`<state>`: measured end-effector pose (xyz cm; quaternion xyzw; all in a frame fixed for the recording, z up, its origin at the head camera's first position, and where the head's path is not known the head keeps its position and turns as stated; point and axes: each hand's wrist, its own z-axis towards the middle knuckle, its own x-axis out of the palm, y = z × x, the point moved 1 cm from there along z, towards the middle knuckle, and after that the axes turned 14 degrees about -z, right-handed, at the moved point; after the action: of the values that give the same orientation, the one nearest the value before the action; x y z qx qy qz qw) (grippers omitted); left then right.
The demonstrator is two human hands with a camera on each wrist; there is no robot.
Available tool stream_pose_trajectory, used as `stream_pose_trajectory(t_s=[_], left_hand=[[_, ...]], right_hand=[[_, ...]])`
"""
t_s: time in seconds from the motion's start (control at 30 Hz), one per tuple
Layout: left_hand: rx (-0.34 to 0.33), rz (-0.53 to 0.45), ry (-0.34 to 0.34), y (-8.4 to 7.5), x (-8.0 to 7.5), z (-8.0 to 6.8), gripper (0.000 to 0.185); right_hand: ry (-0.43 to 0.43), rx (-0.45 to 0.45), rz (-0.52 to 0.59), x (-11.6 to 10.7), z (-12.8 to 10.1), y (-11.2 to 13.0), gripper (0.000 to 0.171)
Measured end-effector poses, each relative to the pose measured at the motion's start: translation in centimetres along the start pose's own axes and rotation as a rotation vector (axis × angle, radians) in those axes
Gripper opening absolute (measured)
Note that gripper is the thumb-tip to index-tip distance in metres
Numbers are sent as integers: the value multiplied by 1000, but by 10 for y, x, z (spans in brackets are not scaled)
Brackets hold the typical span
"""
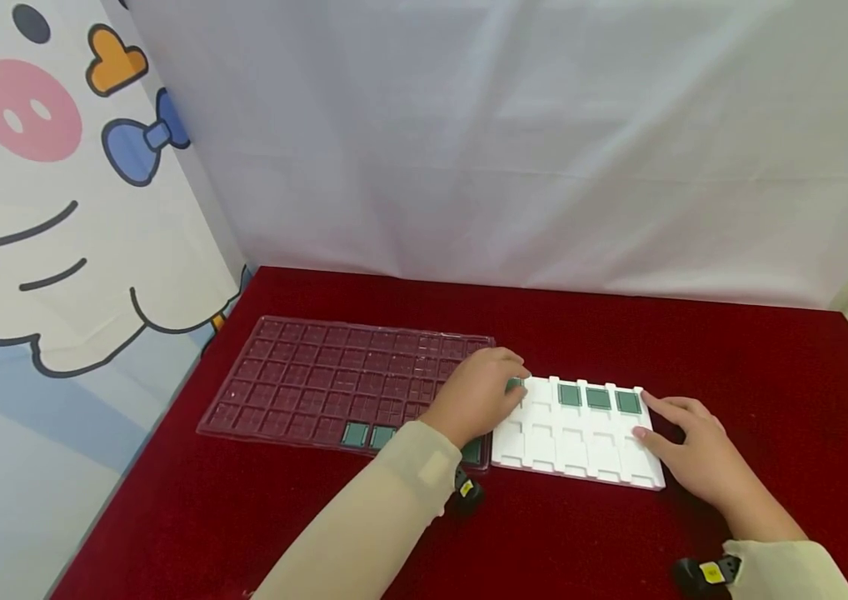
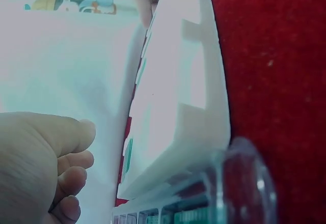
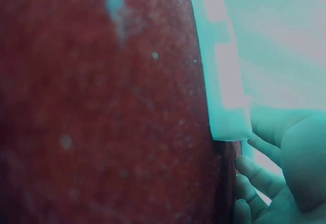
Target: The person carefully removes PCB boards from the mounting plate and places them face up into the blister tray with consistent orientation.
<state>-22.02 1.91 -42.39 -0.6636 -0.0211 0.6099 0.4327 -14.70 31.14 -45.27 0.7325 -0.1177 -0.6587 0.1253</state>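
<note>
- Left hand (image 1: 475,393): relaxed, apparently empty, by the green chip (image 1: 516,383) in the white tray (image 1: 572,440) — it should sit flat.
- Right hand (image 1: 700,452): fingers spread, touching the tray's end — light bracing should prevent sliding.

A table spread with deep red cloth (image 1: 581,542) carries two trays lying flat, side by side. Taken from the middle of the table, the clear plastic tray (image 1: 319,375) sits toward 10 o'clock, its grid of square pockets letting the red show through. The white tray (image 1: 574,446), with two rows of notched pockets, lies toward 3 o'clock, its 9 o'clock end right beside the clear one. In the right wrist view, small pale specks (image 3: 66,141) dot the cloth
</note>
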Motion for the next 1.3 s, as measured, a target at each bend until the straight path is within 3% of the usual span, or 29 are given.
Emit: stream_pose_trajectory(t_s=[0.47, 0.77, 1.03, 1.3], left_hand=[[-34, -6, 5, 9, 1, 4, 20], [-27, 33, 37, 3, 4, 9, 19], [-85, 42, 75, -1, 9, 10, 21], [-94, 21, 48, 2, 10, 9, 20]], right_hand=[[-7, -15, 18, -1, 1, 3, 68], [-1, 9, 2, -5, -3, 3, 69], [2, 17, -3, -6, -5, 1, 68], [-2, 16, -2, -5, -5, 3, 68]])
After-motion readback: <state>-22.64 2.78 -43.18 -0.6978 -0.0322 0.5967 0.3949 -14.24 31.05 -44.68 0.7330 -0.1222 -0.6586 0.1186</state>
